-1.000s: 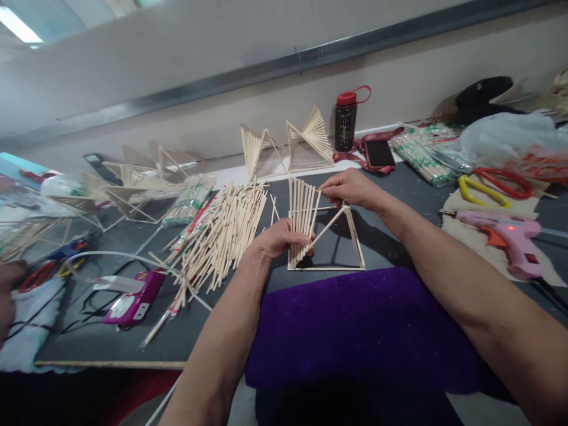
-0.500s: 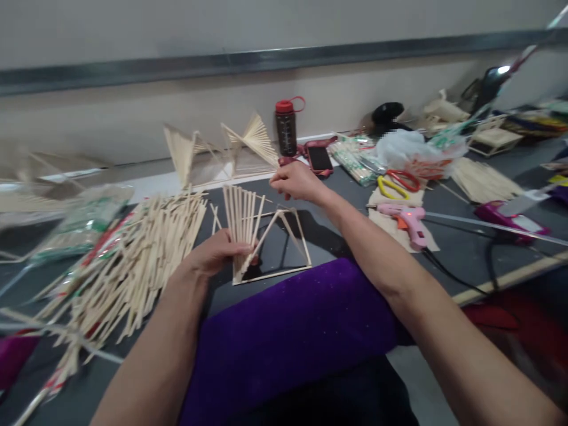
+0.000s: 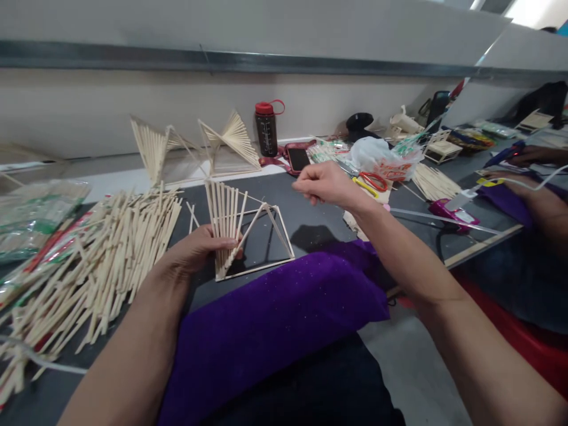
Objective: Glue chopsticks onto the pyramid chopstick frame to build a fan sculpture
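My left hand (image 3: 213, 244) is closed around a fan of thin wooden sticks (image 3: 224, 207), thumb in front, at the left end of a frame made of wooden sticks (image 3: 261, 267). The frame rests on the dark tabletop and has slanted sticks meeting at a raised peak near its far side. My right hand (image 3: 326, 183) hovers over the table right of the frame, apart from it. Its fingers are curled, thumb and forefinger together; anything between them is too small or hidden to see. A pink glue gun (image 3: 387, 207) is mostly hidden behind my right forearm.
Loose sticks (image 3: 119, 254) are heaped on the left beside bagged sticks (image 3: 39, 219). Two fan-shaped stick models (image 3: 231, 148) stand behind, near a red-capped bottle (image 3: 266, 133) and a phone (image 3: 298, 158). Scissors (image 3: 373, 181) and a plastic bag (image 3: 373, 155) lie right. A co-worker's arm (image 3: 541, 195) shows far right.
The view has turned right, bringing a co-worker's hands into sight. My right hand has drawn away from the fan's top, towards the right. My left hand keeps its hold.
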Tool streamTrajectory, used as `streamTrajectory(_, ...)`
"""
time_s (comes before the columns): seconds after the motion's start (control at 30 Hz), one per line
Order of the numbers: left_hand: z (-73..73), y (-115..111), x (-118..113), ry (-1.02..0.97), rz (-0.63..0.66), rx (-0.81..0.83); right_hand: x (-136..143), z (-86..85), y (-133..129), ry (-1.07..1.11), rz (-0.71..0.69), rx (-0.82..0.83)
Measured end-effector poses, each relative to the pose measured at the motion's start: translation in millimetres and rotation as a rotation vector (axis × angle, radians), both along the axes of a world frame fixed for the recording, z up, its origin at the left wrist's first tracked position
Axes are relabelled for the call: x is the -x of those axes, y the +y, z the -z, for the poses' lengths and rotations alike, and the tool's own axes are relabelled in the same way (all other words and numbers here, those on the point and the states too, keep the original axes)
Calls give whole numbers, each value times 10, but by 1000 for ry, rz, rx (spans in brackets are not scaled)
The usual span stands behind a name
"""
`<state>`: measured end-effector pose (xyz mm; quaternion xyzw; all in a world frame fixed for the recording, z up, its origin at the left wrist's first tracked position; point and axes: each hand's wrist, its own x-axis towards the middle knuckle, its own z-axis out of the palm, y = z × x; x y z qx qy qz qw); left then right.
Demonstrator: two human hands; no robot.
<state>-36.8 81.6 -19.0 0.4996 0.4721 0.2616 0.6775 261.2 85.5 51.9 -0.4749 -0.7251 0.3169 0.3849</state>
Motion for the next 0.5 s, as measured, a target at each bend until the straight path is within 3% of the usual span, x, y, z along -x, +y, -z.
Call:
streamTrajectory(0.17,9,-29,-13,5,-22,-40,-677,229,-389,2,252,92)
streamTrajectory(0.33,-40,-83,-57,27,-65,-15,-1433,611,-703,-163,594,85)
streamTrajectory(0.5,-72,-124,-114,62,-87,-46,-1727,924,-950,-305,704,96)
